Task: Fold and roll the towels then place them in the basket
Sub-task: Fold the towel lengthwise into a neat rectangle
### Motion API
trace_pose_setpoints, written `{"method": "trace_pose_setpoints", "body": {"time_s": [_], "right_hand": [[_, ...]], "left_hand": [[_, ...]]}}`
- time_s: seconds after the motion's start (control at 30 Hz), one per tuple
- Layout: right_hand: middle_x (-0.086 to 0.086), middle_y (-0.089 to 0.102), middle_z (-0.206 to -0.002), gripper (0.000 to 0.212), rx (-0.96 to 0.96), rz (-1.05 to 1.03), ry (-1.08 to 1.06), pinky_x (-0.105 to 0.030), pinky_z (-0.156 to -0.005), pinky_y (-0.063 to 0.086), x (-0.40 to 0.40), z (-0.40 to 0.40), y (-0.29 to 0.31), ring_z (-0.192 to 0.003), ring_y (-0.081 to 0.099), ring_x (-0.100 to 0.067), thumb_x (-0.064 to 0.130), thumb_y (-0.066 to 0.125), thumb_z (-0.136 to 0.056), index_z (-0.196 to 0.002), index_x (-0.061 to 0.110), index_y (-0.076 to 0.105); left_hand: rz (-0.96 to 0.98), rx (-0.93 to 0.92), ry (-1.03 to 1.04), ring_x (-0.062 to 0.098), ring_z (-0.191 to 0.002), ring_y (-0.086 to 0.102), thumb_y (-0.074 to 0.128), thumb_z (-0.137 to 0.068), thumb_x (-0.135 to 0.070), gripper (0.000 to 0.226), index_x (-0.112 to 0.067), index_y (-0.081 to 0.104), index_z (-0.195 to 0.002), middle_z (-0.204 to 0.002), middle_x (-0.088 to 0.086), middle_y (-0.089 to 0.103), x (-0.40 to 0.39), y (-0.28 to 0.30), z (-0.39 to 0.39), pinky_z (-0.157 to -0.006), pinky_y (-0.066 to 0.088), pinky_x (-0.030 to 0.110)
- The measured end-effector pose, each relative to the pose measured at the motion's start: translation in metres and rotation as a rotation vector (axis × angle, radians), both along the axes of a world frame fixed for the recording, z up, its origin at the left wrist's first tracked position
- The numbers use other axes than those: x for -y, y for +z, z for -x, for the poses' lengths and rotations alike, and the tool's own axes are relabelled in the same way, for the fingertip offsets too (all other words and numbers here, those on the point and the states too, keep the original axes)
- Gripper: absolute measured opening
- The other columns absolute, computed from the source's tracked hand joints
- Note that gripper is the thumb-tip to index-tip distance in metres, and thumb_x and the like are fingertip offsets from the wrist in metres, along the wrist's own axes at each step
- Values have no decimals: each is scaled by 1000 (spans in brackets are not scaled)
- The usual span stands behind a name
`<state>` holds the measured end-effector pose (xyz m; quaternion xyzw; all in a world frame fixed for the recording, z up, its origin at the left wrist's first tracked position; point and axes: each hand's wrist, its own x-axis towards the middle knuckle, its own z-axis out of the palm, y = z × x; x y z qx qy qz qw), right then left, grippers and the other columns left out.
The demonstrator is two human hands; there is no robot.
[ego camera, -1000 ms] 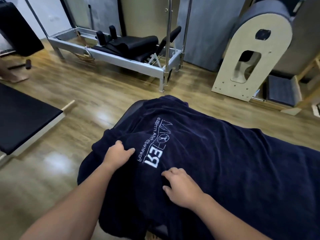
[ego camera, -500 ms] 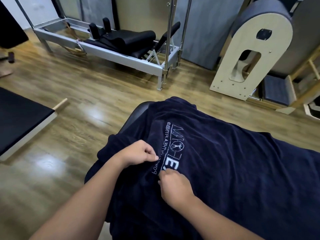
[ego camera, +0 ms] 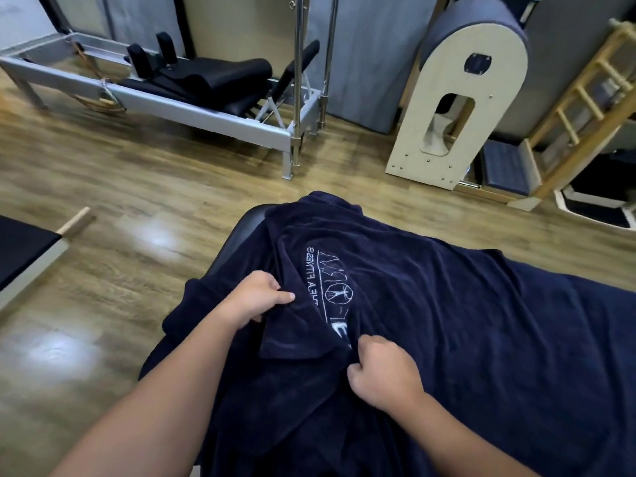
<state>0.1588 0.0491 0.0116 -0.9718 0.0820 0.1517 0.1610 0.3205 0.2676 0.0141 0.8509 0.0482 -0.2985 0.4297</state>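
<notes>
A large navy towel [ego camera: 464, 321] with a white logo lies spread over a black padded bench [ego camera: 241, 232], its left end hanging over the bench's end. My left hand [ego camera: 254, 299] pinches a fold of the towel's left edge next to the logo. My right hand [ego camera: 382, 370] grips the cloth just below the logo, fingers curled into it. A flap of the towel is turned over between my two hands. No basket is in view.
A metal reformer frame [ego camera: 192, 108] stands across the wooden floor at the back. A cream ladder barrel [ego camera: 461, 108] and a wooden ladder [ego camera: 585, 101] stand at the back right. Another black padded platform [ego camera: 24, 249] juts in from the left.
Both hands went from resting flat on the towel to gripping its cloth near the logo. A flap of the left edge is now folded over between them. The view shifted closer.
</notes>
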Motion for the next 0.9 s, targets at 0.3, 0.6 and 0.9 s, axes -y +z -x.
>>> {"method": "trace_pose_setpoints", "body": {"time_s": [0.3,0.6,0.9], "right_hand": [[-8,57,-116,59,86,-106,411,-46,-86,49,-75,-14,43,-105,61,-35,66,37,-97,-150,56,14],[-11,71,-96,54,-23,-12,-43,-39,-70,44,-39,2,36,-91,66,-37,62,38,-100,-78,18,60],[-3,48,-107,31,-231,-83,-264,-34,-70,50,41,39,23,-85,59,-27,-6,48,-81,-99,17,54]], "left_hand": [[230,20,-113,17,-68,62,79,-82,-12,45,-35,58,-114,-85,1,65,53,26,-3,-56,53,35],[-146,146,-364,23,-51,66,60,-96,-39,31,-10,68,-90,-69,7,71,95,34,-15,-57,58,34],[-304,125,-223,24,-58,64,73,-85,-46,37,-18,56,-102,-88,6,70,128,1,-41,-59,54,30]]}}
